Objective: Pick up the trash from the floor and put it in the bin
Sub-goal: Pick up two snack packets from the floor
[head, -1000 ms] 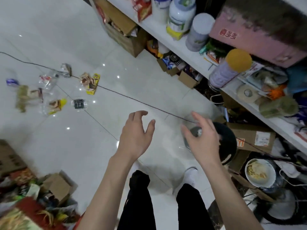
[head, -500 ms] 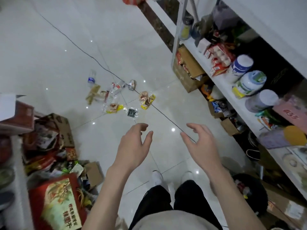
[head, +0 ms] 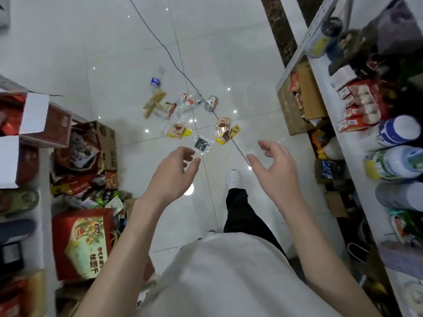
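Note:
Trash lies scattered on the white tiled floor ahead of me: a clear plastic bottle with a blue label, a crushed can, a crumpled clear bottle, yellow snack wrappers, a yellow-edged clear wrapper and a small dark packet. My left hand and my right hand are held out in front of me, fingers apart, holding nothing. The dark packet lies just beyond my left fingertips. No bin is in view.
A thin black cable runs across the floor through the trash. White shelving with jars and boxes stands on the right, a cardboard box at its foot. Boxes and bags pile up on the left. My white shoe is forward.
My view swung from the black bin by the shelf toward the trash pile, which now lies straight ahead and closer. Both hands stayed out in front, holding nothing.

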A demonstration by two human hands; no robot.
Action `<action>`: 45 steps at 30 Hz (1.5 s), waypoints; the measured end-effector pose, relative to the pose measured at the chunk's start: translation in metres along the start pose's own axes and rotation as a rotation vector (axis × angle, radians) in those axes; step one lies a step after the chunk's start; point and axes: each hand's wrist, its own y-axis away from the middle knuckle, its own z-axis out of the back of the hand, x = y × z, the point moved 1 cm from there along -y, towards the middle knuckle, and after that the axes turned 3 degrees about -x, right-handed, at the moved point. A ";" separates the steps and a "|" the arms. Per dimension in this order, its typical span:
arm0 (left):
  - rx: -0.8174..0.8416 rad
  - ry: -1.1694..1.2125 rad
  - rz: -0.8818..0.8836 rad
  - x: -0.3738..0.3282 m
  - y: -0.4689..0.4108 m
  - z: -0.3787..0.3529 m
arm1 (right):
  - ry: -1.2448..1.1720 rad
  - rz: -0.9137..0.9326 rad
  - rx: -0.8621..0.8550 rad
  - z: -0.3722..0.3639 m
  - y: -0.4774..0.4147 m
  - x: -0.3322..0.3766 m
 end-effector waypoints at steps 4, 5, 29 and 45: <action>0.026 -0.005 0.054 -0.027 -0.059 0.009 | 0.029 -0.018 0.066 -0.002 -0.075 0.008; 0.021 -0.007 0.057 -0.033 -0.073 0.012 | 0.040 -0.009 0.081 -0.004 -0.094 0.011; 0.053 -0.027 0.125 0.225 -0.467 -0.125 | 0.222 0.012 0.166 -0.303 -0.402 -0.148; 0.238 -0.450 -0.265 0.433 -0.624 -0.432 | 0.379 0.150 0.200 -0.506 -0.506 -0.495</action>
